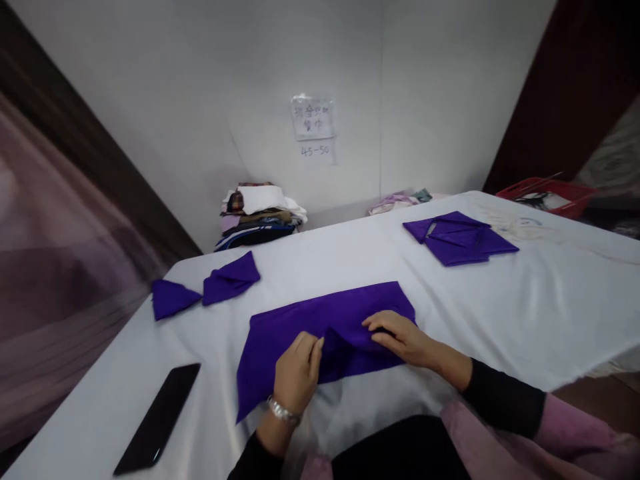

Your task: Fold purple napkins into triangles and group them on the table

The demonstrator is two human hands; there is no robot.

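A purple cloth napkin (327, 310) lies folded into a wide band on the white-covered table in front of me. My left hand (297, 367), with a silver watch at its wrist, pinches the near layer and lifts a small raised fold in the middle. On the napkin's right part rests my right hand (400, 335), its thumb and fingers apart with the cloth beneath them. Two folded purple pieces, one triangular (173, 298) and one squarish (231, 279), sit at the left. A larger folded purple stack (457, 239) lies at the back right.
A black phone (159, 417) lies at the left front of the white tablecloth (350, 257). Behind the table stand a pile of folded clothes (263, 217) and, at the right, a red basket (550, 193). A handwritten paper sign (313, 120) hangs on the wall.
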